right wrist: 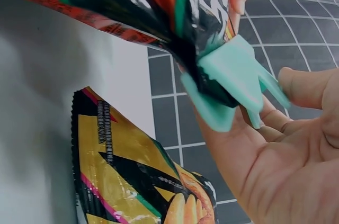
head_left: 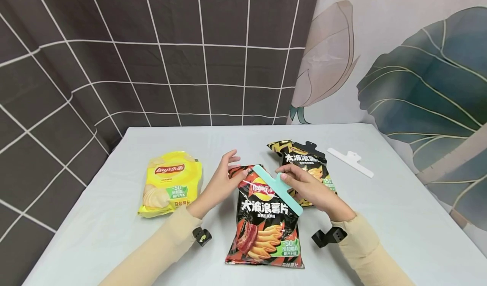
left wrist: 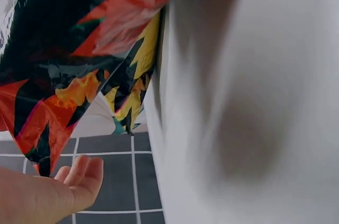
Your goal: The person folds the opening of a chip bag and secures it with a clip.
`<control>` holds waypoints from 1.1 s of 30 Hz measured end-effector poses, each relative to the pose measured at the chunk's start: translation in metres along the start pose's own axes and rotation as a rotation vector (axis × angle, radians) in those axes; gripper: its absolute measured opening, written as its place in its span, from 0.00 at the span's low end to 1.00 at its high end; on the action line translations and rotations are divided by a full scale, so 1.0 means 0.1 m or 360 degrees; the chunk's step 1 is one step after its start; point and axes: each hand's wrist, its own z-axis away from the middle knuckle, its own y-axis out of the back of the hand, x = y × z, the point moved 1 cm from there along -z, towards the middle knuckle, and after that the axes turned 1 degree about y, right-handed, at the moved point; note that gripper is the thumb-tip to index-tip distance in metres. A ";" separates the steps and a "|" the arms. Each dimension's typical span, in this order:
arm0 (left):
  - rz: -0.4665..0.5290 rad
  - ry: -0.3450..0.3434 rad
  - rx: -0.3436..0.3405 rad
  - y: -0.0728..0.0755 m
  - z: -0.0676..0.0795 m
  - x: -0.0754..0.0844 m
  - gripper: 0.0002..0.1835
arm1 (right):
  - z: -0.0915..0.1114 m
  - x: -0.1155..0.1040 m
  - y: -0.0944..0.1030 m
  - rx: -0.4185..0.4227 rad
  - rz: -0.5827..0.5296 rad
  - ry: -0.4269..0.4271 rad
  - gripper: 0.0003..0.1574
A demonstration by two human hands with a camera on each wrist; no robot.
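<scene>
A mint-green bag clip (head_left: 279,189) lies diagonally across the upper part of a black-and-red bag of potato chips (head_left: 262,231). My right hand (head_left: 310,189) pinches the clip's handle, thumb on one lever and fingers behind the other. In the right wrist view, the clip's jaws straddle the bag's folded corner. My left hand (head_left: 222,180) is at the bag's upper left corner, thumb over its front and the other fingers spread beyond its top edge. The left wrist view shows the bag's pointed corner against that hand (left wrist: 58,192).
Left of the hands lies a yellow bag of chips (head_left: 171,184). Behind the right hand is a black-and-gold chip bag (head_left: 302,161) with a black clip (head_left: 310,148) on its top. A white clip (head_left: 350,161) lies farther right on the white-covered table (head_left: 380,235).
</scene>
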 end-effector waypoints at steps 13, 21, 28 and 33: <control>0.0531 0.0396 -0.0228 -0.08 0.14 -0.19 0.36 | -0.01 0.05 -0.06 0.0096 -0.0053 0.0017 0.31; 0.0639 0.0361 -0.0449 -0.11 0.23 -0.26 0.32 | 0.00 0.07 -0.06 0.0166 -0.0004 -0.0031 0.33; 0.0656 0.0339 -0.0473 -0.12 0.28 -0.26 0.35 | 0.02 0.12 -0.06 0.0205 0.0074 -0.0075 0.38; 0.0662 0.0350 -0.0451 -0.11 0.31 -0.27 0.36 | 0.06 0.15 -0.07 0.0154 0.0074 -0.0030 0.40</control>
